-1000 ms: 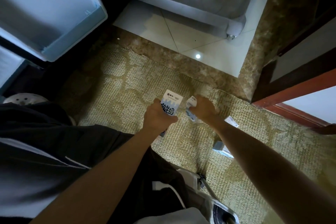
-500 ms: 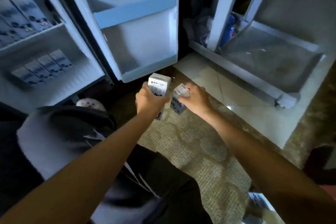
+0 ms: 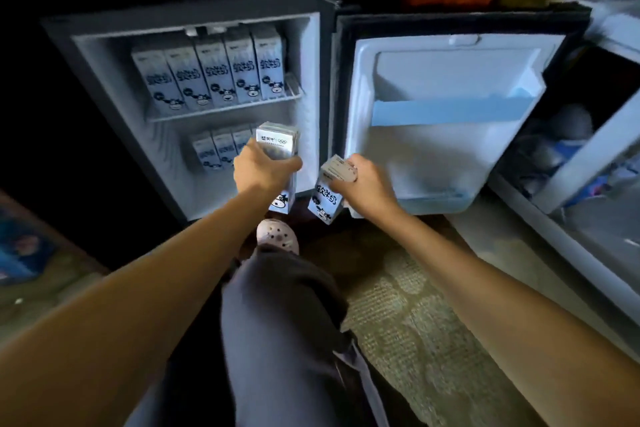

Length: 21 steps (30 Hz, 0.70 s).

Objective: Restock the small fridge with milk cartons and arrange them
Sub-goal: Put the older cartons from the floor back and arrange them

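Small fridge (image 3: pixel 310 80) stands open, door (image 3: pixel 433 156) swung to the right.

Left hand (image 3: pixel 265 168): fingers curled round the first milk carton (image 3: pixel 277 144). It is held upright in front of the lower compartment, at its right side, with the top panel facing the camera.

Right hand (image 3: pixel 367 180): grips the second milk carton (image 3: pixel 325 201) near its top. It is tilted, in front of the gap between fridge body and door. The two cartons are close together but apart.

Upper shelf (image 3: pixel 225 112): row of five cartons (image 3: pixel 214 76), upright, side by side.

Lower compartment: three cartons (image 3: pixel 218 151) visible at the back, left of the held one.

Door carries a blue rail (image 3: pixel 446 111). A clog (image 3: pixel 277 236) rests on the floor just below the hands.
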{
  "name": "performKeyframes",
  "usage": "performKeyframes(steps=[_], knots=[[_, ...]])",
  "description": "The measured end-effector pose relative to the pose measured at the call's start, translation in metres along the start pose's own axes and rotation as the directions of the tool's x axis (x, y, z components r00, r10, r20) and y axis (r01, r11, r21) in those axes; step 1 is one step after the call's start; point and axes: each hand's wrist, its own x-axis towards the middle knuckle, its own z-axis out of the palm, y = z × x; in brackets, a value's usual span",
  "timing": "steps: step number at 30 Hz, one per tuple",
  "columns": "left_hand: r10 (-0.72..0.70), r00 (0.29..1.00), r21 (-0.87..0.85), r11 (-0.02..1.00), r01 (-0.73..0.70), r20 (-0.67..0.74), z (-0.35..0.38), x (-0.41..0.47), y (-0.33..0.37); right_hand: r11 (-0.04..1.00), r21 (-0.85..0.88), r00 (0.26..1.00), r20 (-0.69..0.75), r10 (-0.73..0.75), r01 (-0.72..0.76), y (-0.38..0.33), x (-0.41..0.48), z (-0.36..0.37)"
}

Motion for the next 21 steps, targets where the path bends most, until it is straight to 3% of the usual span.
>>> performKeyframes(steps=[7, 15, 21], knots=[[-0.070, 0.995, -0.021, 0.997, 0.069, -0.070, -0.034, 0.073, -0.052, 0.990, -0.093, 0.986, 0.138, -0.096, 0.110, -0.037, 0.065, 0.064], [-0.147, 0.988, -0.079, 0.987, 0.143, -0.052, -0.032, 0.145, -0.111, 0.970, -0.205, 0.971, 0.222, -0.087, 0.134, -0.042, 0.140, 0.137], [-0.199, 0.979, -0.023, 0.980, 0.199, -0.034, -0.016, 0.193, -0.155, 0.943, -0.296, 0.966, 0.245, -0.082, 0.155, -0.031, 0.188, 0.180]])
